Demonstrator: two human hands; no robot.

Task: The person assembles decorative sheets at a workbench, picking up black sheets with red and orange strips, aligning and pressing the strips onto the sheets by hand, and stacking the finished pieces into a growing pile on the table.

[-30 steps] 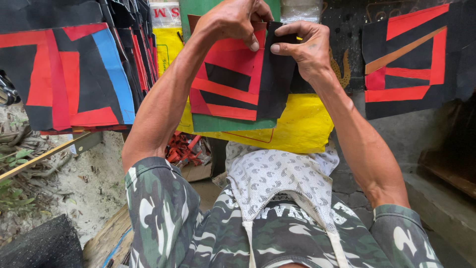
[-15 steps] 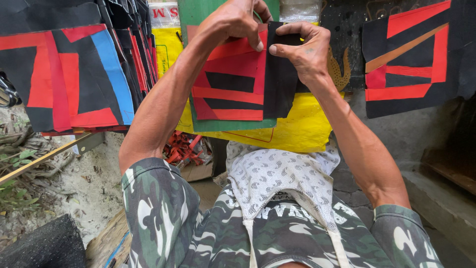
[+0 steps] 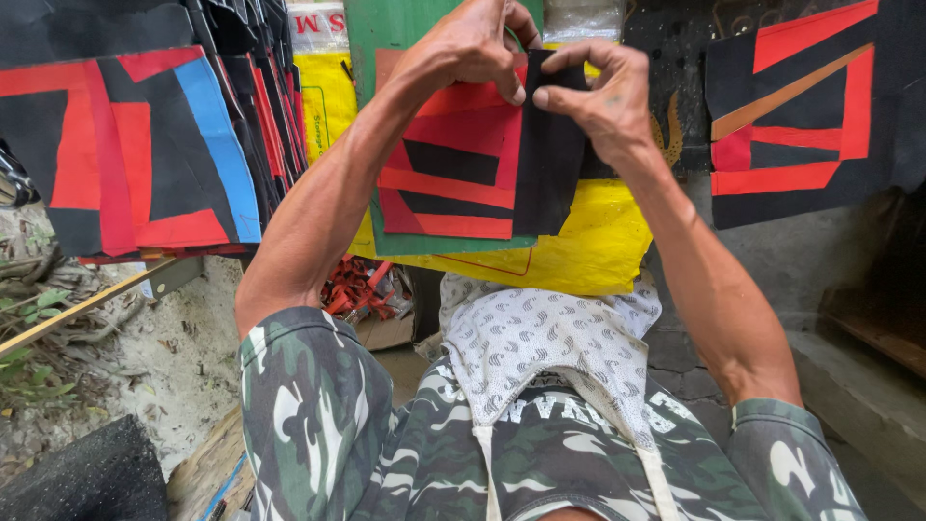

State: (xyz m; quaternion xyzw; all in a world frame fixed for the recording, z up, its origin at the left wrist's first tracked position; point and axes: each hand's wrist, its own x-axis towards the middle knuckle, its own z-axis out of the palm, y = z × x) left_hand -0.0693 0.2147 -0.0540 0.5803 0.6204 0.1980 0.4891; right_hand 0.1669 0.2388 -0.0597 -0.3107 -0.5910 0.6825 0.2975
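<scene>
Since the earlier frame, both hands have shifted only slightly, keeping their grip on the fabric. Left hand (image 3: pixel 473 43) is clenched, fingers curled, pinching the upper edge of the black strip (image 3: pixel 548 154) where it meets the red-and-black patchwork piece (image 3: pixel 449 178). Right hand (image 3: pixel 603 96) pinches the same strip from the other side, thumb toward the left fingertips. Strip hangs upright at arm's length, in front of a yellow sheet (image 3: pixel 579 251) and green board (image 3: pixel 386 39). Whether strip and patchwork are joined appears likely but cannot be confirmed. Similar patchwork panels (image 3: pixel 135 164) hang at left.
</scene>
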